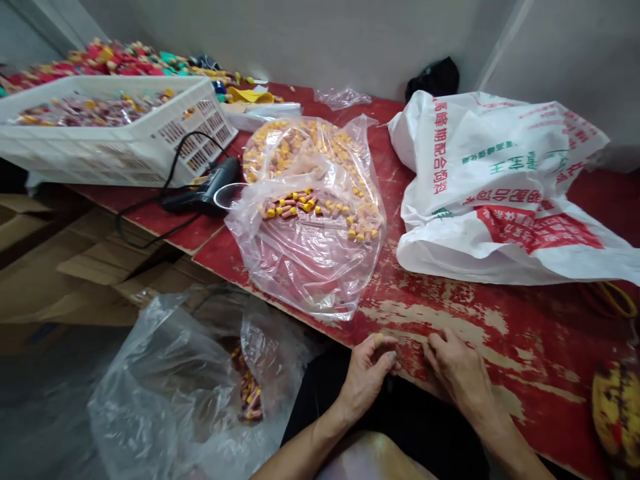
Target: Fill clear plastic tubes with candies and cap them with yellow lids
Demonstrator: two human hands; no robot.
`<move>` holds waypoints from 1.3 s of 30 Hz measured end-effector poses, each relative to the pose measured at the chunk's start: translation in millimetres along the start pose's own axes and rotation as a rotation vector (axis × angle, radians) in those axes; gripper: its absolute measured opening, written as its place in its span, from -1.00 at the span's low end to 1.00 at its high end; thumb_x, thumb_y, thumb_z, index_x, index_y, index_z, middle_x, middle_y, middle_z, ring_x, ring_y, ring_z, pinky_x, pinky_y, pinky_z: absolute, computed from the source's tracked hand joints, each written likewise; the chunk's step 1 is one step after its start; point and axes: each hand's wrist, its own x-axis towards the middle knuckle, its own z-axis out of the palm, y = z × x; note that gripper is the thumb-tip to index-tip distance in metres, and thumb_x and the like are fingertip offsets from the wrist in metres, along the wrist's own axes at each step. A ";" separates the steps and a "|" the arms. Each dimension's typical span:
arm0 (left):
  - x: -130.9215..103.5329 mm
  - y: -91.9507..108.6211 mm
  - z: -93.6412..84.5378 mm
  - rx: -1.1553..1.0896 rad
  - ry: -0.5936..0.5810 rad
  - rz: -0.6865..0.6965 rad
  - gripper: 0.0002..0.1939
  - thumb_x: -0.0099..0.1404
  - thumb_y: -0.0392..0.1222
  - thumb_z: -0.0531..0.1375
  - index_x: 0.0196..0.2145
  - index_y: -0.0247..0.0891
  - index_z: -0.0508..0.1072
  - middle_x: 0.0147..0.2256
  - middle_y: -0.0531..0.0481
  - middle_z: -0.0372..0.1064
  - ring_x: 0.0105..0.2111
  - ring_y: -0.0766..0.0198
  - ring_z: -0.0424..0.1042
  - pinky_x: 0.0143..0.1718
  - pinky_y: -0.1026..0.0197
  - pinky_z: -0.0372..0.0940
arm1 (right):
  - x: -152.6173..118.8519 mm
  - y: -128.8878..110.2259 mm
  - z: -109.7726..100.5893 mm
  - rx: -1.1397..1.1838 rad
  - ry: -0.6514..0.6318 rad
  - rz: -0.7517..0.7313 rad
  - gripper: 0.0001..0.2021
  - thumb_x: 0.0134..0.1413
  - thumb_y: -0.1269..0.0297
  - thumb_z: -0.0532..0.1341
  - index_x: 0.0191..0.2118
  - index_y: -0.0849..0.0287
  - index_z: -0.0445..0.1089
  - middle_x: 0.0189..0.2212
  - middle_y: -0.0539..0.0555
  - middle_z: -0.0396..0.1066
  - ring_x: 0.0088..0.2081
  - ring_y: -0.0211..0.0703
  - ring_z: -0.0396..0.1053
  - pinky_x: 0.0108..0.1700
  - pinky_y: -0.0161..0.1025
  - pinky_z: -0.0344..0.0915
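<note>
My left hand is over the front edge of the worn red table, its fingers curled, with thumb and fingertips close together; anything between them is too small to make out. To its right, my right hand rests at the same edge with its fingers bent downward, and their tips are partly hidden. Beyond my left hand lies a clear plastic bag with many small pink and yellow pieces in and on it. A white woven sack with red and green print lies beyond my right hand.
A white plastic basket of small wrapped items stands at the left, beside a black corded tool. Colourful pieces are heaped behind it. Below the table edge hangs another clear bag. Cardboard lies at lower left.
</note>
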 end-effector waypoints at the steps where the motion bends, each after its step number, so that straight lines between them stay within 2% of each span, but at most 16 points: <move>1: 1.4 -0.6 0.6 -0.002 0.005 -0.004 -0.79 0.12 -0.18 0.21 -0.28 -0.32 0.44 -0.43 0.02 0.36 -0.50 0.32 0.38 -0.43 0.28 0.27 | -0.3 -0.2 2.7 0.009 0.000 -0.017 -0.78 0.16 0.34 0.03 -0.46 0.15 0.34 -0.45 0.08 0.28 -0.59 -0.24 0.24 -0.59 -0.30 -0.13; 4: 5.3 -1.8 3.0 0.007 0.024 -0.011 -0.80 0.11 -0.19 0.21 -0.29 -0.30 0.44 -0.49 0.06 0.34 -0.52 0.33 0.36 -0.44 0.28 0.26 | 3.1 4.4 5.9 0.091 0.013 -0.060 -0.77 0.16 0.36 0.01 -0.46 0.15 0.34 -0.46 0.08 0.27 -0.54 -0.21 0.27 -0.56 -0.29 -0.08; 7: 5.7 -0.4 4.1 0.011 0.020 -0.012 -0.81 0.11 -0.19 0.21 -0.30 -0.30 0.43 -0.52 0.07 0.35 -0.53 0.33 0.36 -0.46 0.28 0.26 | 12.2 13.9 0.1 0.277 0.030 0.026 -0.75 0.17 0.28 -0.01 -0.47 0.16 0.31 -0.47 0.07 0.27 -0.54 -0.22 0.24 -0.53 -0.28 -0.01; 9: 3.1 1.6 2.9 0.014 0.018 -0.004 -0.81 0.11 -0.18 0.21 -0.30 -0.30 0.44 -0.53 0.07 0.35 -0.53 0.33 0.36 -0.45 0.29 0.26 | 16.4 19.9 -7.2 0.529 0.004 0.100 -0.72 0.17 0.19 0.01 -0.49 0.15 0.29 -0.47 0.06 0.28 -0.48 -0.18 0.26 -0.46 -0.27 0.09; 11: -0.5 3.5 0.3 0.020 0.021 0.010 -0.80 0.11 -0.17 0.22 -0.30 -0.31 0.44 -0.51 0.06 0.36 -0.52 0.33 0.37 -0.45 0.29 0.26 | 15.7 22.3 -13.5 0.895 -0.093 0.222 -0.68 0.16 0.07 0.06 -0.51 0.15 0.27 -0.53 0.02 0.27 -0.49 -0.19 0.26 -0.44 -0.27 0.14; 14: -4.3 5.3 -3.3 0.042 0.031 0.025 -0.78 0.11 -0.14 0.23 -0.30 -0.31 0.46 -0.48 0.05 0.38 -0.51 0.32 0.38 -0.44 0.28 0.28 | 7.1 15.9 -16.0 1.539 -0.218 0.532 -0.62 0.00 -0.11 0.19 -0.43 0.16 0.28 -0.63 -0.10 0.17 -0.66 -0.34 0.06 -0.60 -0.33 0.07; 16: -4.8 6.2 -3.8 0.057 0.029 0.023 -0.77 0.10 -0.12 0.24 -0.30 -0.31 0.46 -0.47 0.04 0.38 -0.50 0.31 0.39 -0.43 0.27 0.29 | 1.0 7.7 -14.7 1.871 -0.210 0.676 -0.59 -0.13 -0.10 0.30 -0.37 0.17 0.31 -0.64 -0.14 0.13 -0.69 -0.40 -0.02 -0.64 -0.37 0.04; 18: -4.5 6.9 -2.7 0.070 0.023 0.017 -0.76 0.10 -0.11 0.25 -0.30 -0.31 0.46 -0.47 0.04 0.39 -0.50 0.31 0.39 -0.43 0.27 0.29 | -2.4 0.9 -14.1 2.056 -0.197 0.731 -0.60 -0.21 0.00 0.39 -0.36 0.18 0.33 -0.62 -0.12 0.18 -0.67 -0.41 0.03 -0.62 -0.38 0.09; 21: -4.4 6.4 -0.6 0.083 0.016 0.027 -0.76 0.11 -0.10 0.25 -0.30 -0.30 0.47 -0.48 0.04 0.39 -0.50 0.30 0.39 -0.43 0.27 0.29 | -2.6 -2.7 -17.2 2.171 -0.220 0.742 -0.64 -0.26 0.12 0.43 -0.35 0.17 0.35 -0.56 -0.08 0.27 -0.62 -0.38 0.11 -0.57 -0.35 0.18; 25: -5.3 2.9 -0.5 0.091 0.031 0.041 -0.76 0.12 -0.10 0.24 -0.29 -0.30 0.47 -0.49 0.04 0.40 -0.50 0.29 0.38 -0.42 0.26 0.29 | -1.5 -3.4 -24.6 2.172 -0.260 0.692 -0.66 -0.27 0.17 0.43 -0.34 0.16 0.37 -0.44 -0.01 0.37 -0.51 -0.29 0.26 -0.42 -0.29 0.27; 28: -5.5 1.1 -1.1 0.109 0.026 0.051 -0.76 0.13 -0.11 0.23 -0.28 -0.30 0.47 -0.50 0.04 0.40 -0.50 0.29 0.38 -0.41 0.26 0.30 | -3.0 -7.1 -27.2 2.061 -0.253 0.647 -0.65 -0.28 0.22 0.42 -0.30 0.16 0.37 -0.32 0.03 0.41 -0.37 -0.22 0.35 -0.31 -0.29 0.30; 31: -5.5 1.6 -0.8 0.099 0.019 0.056 -0.77 0.13 -0.12 0.24 -0.28 -0.30 0.47 -0.49 0.04 0.40 -0.49 0.30 0.38 -0.41 0.27 0.30 | -5.0 -10.9 -28.2 1.898 -0.225 0.515 -0.65 -0.18 0.20 0.37 -0.22 0.14 0.34 -0.31 0.02 0.41 -0.32 -0.19 0.35 -0.29 -0.29 0.29; 33: -5.6 2.4 -0.2 0.090 0.020 0.050 -0.78 0.13 -0.13 0.24 -0.29 -0.30 0.48 -0.48 0.04 0.40 -0.49 0.31 0.39 -0.40 0.27 0.30 | -5.2 -11.3 -30.2 1.691 -0.203 0.399 -0.71 -0.06 0.18 0.29 -0.20 0.13 0.32 -0.31 0.03 0.40 -0.32 -0.18 0.35 -0.28 -0.27 0.28; 36: -5.7 2.3 -0.1 0.087 0.016 0.047 -0.78 0.12 -0.12 0.24 -0.29 -0.30 0.48 -0.48 0.05 0.39 -0.49 0.30 0.38 -0.39 0.26 0.30 | -3.0 -8.2 -35.3 1.159 -0.129 0.183 -0.85 0.11 0.23 0.12 -0.22 0.14 0.33 -0.31 0.08 0.38 -0.28 -0.12 0.34 -0.22 -0.20 0.25; 39: -5.3 0.6 -1.1 0.088 0.019 0.052 -0.77 0.12 -0.11 0.24 -0.29 -0.29 0.47 -0.49 0.06 0.38 -0.50 0.31 0.37 -0.41 0.27 0.30 | 1.9 -4.2 -37.9 0.683 -0.104 0.026 -0.85 0.17 0.28 0.02 -0.30 0.14 0.31 -0.37 0.09 0.38 -0.35 -0.11 0.34 -0.29 -0.21 0.19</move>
